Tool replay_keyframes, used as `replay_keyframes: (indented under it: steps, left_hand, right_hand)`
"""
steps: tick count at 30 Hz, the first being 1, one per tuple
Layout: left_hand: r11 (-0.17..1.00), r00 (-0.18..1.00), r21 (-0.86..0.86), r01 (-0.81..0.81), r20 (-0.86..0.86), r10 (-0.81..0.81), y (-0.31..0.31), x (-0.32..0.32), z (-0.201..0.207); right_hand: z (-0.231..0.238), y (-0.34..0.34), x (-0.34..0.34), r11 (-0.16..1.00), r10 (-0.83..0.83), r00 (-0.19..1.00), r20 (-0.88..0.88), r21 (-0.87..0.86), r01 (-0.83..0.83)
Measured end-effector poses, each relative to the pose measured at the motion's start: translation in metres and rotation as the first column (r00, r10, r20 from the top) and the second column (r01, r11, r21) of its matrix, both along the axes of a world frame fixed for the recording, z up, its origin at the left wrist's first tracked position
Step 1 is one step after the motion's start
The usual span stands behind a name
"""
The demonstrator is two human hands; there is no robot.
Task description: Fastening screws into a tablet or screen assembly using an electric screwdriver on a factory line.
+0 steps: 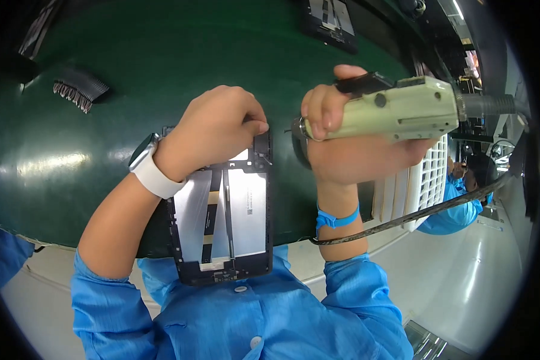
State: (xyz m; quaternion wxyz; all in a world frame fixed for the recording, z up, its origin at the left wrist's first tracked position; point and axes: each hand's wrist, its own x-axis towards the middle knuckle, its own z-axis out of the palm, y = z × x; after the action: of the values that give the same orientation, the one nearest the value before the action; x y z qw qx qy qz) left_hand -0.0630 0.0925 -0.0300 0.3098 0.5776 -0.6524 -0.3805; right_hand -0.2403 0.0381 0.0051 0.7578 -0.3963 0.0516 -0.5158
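Observation:
An opened tablet [249,210] with a black frame and silvery inside lies at the table's near edge, its lower end reaching toward my blue coat. My left hand [219,126] rests over its far end, fingers curled and thumb and fingertips pinched together at the far right corner. Whatever sits between those fingertips is hidden. To the right, my right hand [342,159] is wrapped around a pale green electric screwdriver [396,114]. The tool lies nearly level, its tip pointing left toward the tablet's corner but apart from it.
A dark cable [414,216] loops from the right past my right forearm. Beside that forearm stands a white slotted tray [431,177]. Another opened tablet [331,23] lies at the far edge, and a row of black strips with metal ends [81,89] at far left. A person in blue [453,210] is at right.

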Motion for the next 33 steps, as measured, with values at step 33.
replay_keyframes:
  steps: [33]
  left_hand:
    - [1.0, 1.0, 0.004, -0.024, 0.002, 0.024, -0.001, -0.005, 0.005]
  right_hand:
    - [-0.018, 0.011, 0.007, 0.996, 0.014, 0.988, -0.152, 0.092, 0.0]
